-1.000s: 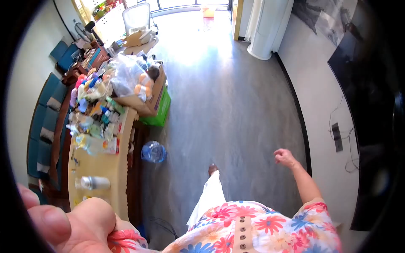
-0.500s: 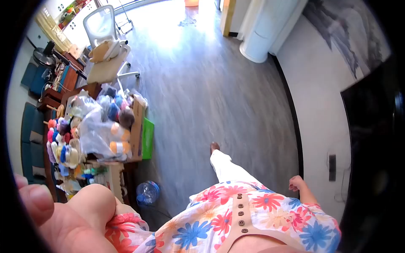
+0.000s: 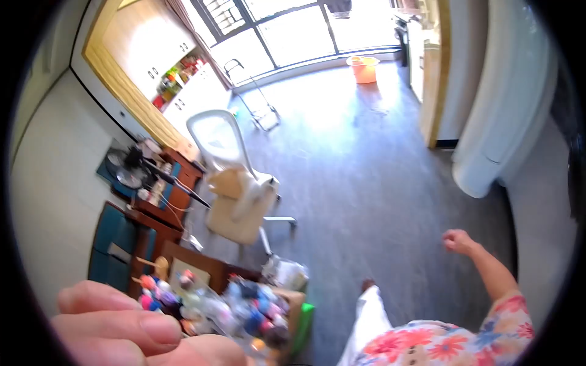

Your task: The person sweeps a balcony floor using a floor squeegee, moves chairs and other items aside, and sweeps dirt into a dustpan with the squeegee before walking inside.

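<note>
My left hand (image 3: 131, 332) is large and close at the lower left, with its fingers curled in toward the thumb; whatever they may hold is hidden. Beyond it, in the same part of the view, is a cluttered heap of colourful yarn balls (image 3: 259, 308) and clear plastic bags by a cardboard box. My right hand (image 3: 458, 241) hangs out over the grey floor at the right, its fingers closed in a loose fist with nothing visible in them. A white trouser leg (image 3: 368, 323) and a floral blouse (image 3: 439, 344) show below.
A white office chair (image 3: 244, 201) with a cloth on its seat stands past the yarn. A standing fan (image 3: 128, 171) is at the left. Farther off are a folding trolley (image 3: 259, 110) and an orange bucket (image 3: 365, 70) near the window. A white column-shaped unit (image 3: 491, 146) stands right.
The view has tilted up and moved forward, showing the window and bucket. My right hand has swung forward, and the left now covers part of the yarn heap.
</note>
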